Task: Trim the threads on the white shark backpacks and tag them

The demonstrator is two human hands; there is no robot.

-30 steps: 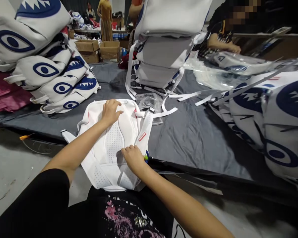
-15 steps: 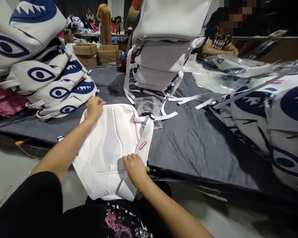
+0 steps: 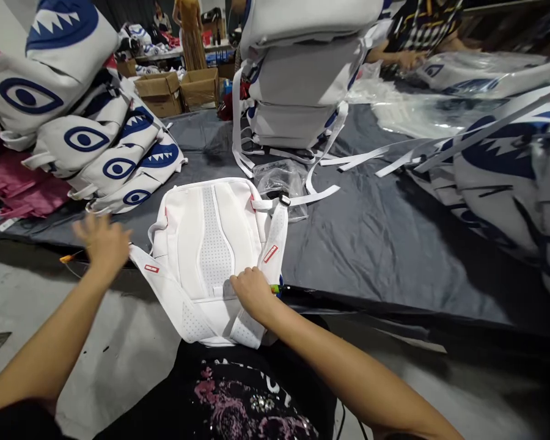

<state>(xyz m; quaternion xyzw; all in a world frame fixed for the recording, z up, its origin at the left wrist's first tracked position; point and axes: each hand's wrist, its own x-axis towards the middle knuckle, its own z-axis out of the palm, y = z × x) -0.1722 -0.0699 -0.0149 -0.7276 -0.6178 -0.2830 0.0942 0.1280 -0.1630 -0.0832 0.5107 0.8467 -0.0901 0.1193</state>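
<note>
A white backpack [image 3: 190, 244] lies back panel up across my lap and the table edge, shoulder straps towards me. My right hand [image 3: 252, 294] is closed over its lower right part. A slim green tool with a dark tip [image 3: 275, 288] sticks out from that fist; its kind is hidden. To the left of the pack, my left hand [image 3: 101, 243] is blurred but its fingers are spread, close to the end of the left shoulder strap [image 3: 151, 267]. A black buckle [image 3: 284, 200] with white webbing sits at the top of the right strap [image 3: 275, 241].
Stacked white backpacks with blue eyes [image 3: 87, 139] stand at left, above pink bags [image 3: 32, 189]. Another pile [image 3: 297, 73] rises behind a clear plastic bag [image 3: 275, 174]. More packs [image 3: 495, 177] lie right. Across the dark-covered table [image 3: 348, 256], a person's hand [image 3: 410, 59] is near plastic-wrapped packs.
My left hand has moved from the backpack's upper left edge down and left, fingers spreading. The left strap now reaches out to the left. My right hand stays on the pack.
</note>
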